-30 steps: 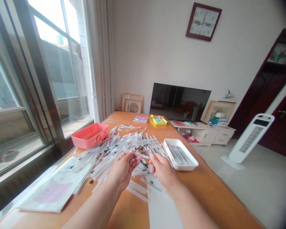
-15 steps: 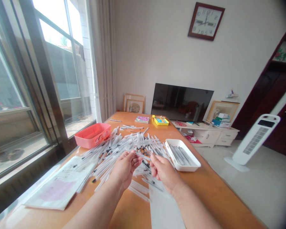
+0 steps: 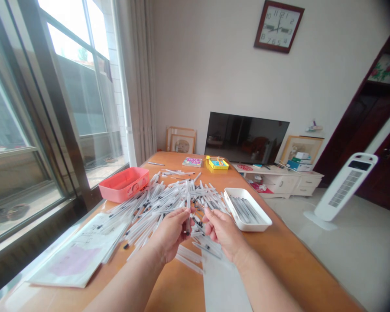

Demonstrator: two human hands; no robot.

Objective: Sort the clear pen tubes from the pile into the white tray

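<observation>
Where the left edge of the surface (image 3: 292, 260) runs toward its near corner, a booklet (image 3: 78, 253) lies flat; a pink bin (image 3: 117, 195) stands farther along that edge. Loose pens (image 3: 169, 193), clear-barrelled, many black-ended, spread in a heap from beside the bin across the middle. Left hand (image 3: 173, 227): pinches one clear pen (image 3: 188, 224) over the heap, black end toward the wearer. Small book (image 3: 191, 162): near the far edge. Right hand (image 3: 221, 227): just beside the left, fingers curled; cannot tell whether it grips anything. White sheet (image 3: 225, 281) below it. Yellow box (image 3: 217, 164): near the far right corner. White tray (image 3: 253, 227): along the right edge, holding a row of pens (image 3: 245, 209).
</observation>
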